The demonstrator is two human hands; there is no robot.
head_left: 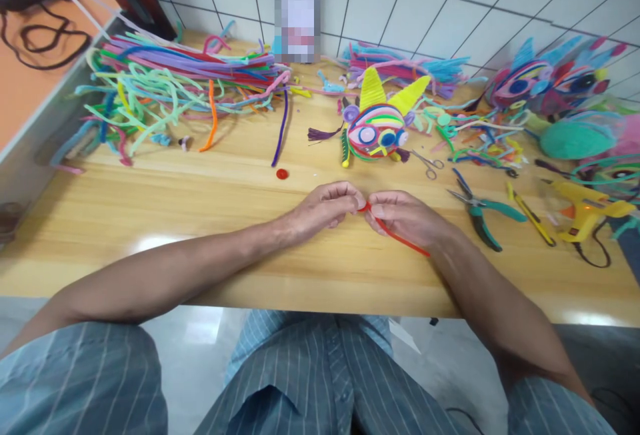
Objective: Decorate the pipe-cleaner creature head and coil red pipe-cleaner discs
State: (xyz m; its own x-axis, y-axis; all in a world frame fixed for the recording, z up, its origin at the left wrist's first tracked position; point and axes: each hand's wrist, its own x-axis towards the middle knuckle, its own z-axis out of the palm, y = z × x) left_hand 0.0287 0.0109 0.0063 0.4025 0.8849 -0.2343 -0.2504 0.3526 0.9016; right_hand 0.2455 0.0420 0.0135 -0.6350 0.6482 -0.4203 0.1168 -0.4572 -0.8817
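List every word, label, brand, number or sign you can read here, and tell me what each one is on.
No text can be read anywhere in the picture.
Pixelated upright panel at the top: blurred out, so any print on it is unreadable.
Yellow glue gun and yellow cutter: no lettering can be made out.
Red strip in the hands: no marking visible.

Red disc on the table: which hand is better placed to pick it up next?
Probably the left hand: it is nearer the red disc than the right hand. Both hold the red strip, but its long tail runs from the right hand, so the left seems freer to let go.
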